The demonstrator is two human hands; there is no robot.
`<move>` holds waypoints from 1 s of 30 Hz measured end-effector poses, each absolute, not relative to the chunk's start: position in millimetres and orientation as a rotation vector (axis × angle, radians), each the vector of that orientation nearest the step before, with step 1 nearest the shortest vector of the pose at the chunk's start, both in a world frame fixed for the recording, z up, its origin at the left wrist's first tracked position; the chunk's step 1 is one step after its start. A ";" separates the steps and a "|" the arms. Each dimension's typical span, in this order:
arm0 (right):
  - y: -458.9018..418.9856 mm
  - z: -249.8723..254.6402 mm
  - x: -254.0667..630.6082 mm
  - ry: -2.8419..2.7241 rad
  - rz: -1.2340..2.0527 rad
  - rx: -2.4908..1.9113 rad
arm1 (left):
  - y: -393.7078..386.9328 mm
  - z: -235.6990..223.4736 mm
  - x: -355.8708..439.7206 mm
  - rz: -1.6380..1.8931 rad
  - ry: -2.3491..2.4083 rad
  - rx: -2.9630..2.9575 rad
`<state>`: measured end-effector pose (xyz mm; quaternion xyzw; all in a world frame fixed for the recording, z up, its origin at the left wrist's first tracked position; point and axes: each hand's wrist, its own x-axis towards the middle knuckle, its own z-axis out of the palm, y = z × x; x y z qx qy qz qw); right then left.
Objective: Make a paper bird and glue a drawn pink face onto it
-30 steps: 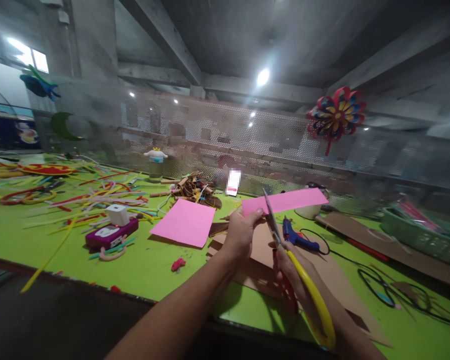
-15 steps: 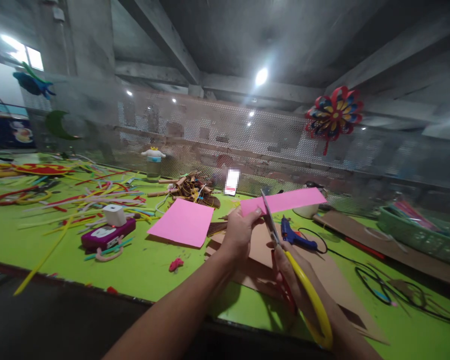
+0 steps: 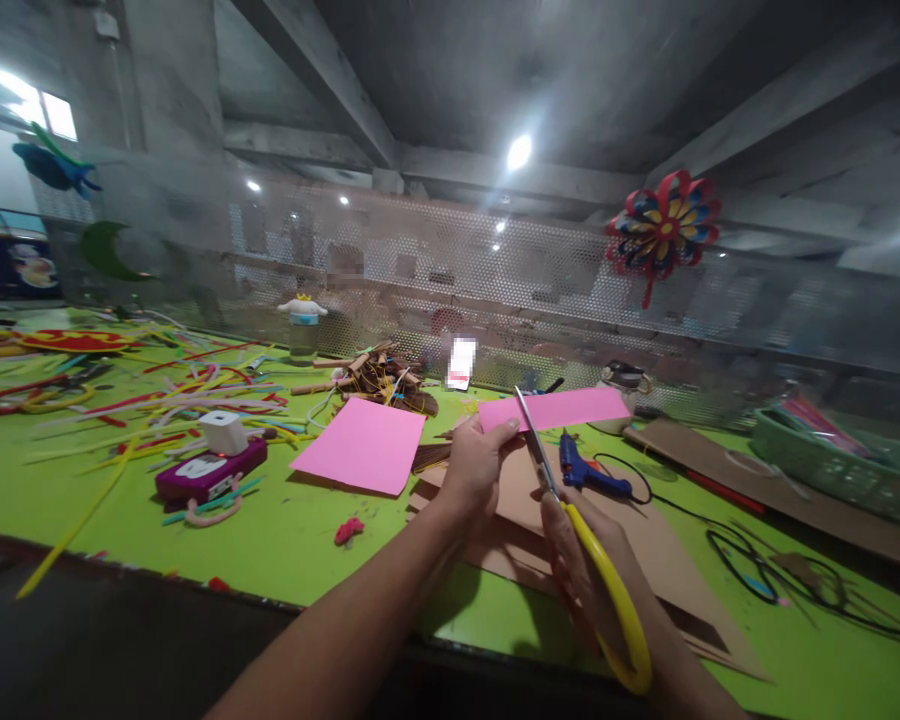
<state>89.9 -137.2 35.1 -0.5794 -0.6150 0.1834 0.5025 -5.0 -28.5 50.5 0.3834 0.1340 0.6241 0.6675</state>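
Note:
My left hand pinches the left end of a long pink paper strip, holding it up above the table. In my right hand is a pair of scissors with yellow and red handles. The scissor blades cross the strip just right of my left fingers, and the strip extends beyond them to the right. A larger pink sheet lies flat on the table to the left. Below my hands rest brown cardboard pieces.
A blue glue gun with a black cord lies behind the scissors. At left are a purple power strip with a white plug and scattered coloured pipe cleaners. A green basket stands at right. Brown sticks are heaped at the back.
The scissor handles have drawn closer together and the blades look more closed across the strip. The strip's far right end has shifted slightly left and down.

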 end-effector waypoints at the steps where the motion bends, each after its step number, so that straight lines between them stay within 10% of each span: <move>1: -135.7 33.2 89.7 -1.477 0.455 -1.399 | -28.4 50.5 -5.0 1.405 0.306 0.859; 14: -130.2 39.8 125.2 -1.298 0.752 -1.495 | -15.3 34.1 -2.6 1.273 0.458 0.936; 30: -135.8 13.2 283.7 -2.016 0.042 -1.961 | -15.0 27.3 2.1 0.933 0.485 1.322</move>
